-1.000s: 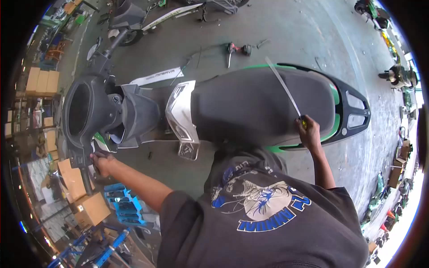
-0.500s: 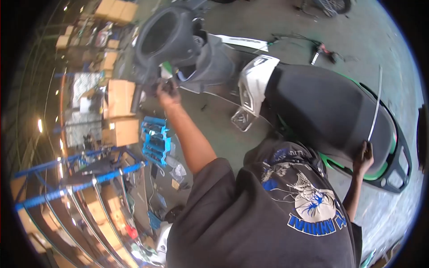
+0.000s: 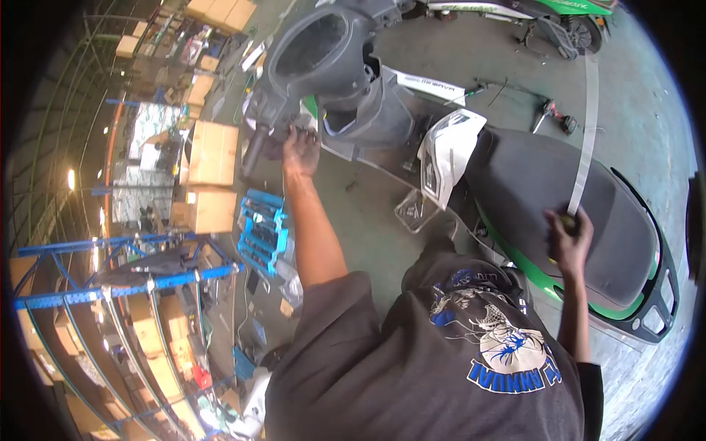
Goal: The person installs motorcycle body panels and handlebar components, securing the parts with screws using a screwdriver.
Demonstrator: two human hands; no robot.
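My left hand (image 3: 301, 151) is at the scooter's handlebar, just right of the black grip (image 3: 254, 151); its fingers are bent against the dark controls, and what they hold is hard to make out. In my right hand (image 3: 570, 231), closed above the near side of the black seat (image 3: 562, 191), is a tape measure. Its pale blade (image 3: 587, 140) sticks out across the seat and beyond its far edge. A white and silver panel (image 3: 448, 154) lies between the seat and the dark front body (image 3: 375, 121).
A red and black power tool (image 3: 555, 117) lies on the floor beyond the seat. Near the scooter stand a blue toolbox (image 3: 262, 231) and cardboard boxes (image 3: 212, 153). Blue shelving (image 3: 125, 287) fills the lower left. Another scooter (image 3: 573, 33) is at the top.
The view has swung toward the left, shifting the scooter rightward. My right hand has moved along the seat toward the front, and the tape blade now looks longer and broader. My left hand stays near the handlebar.
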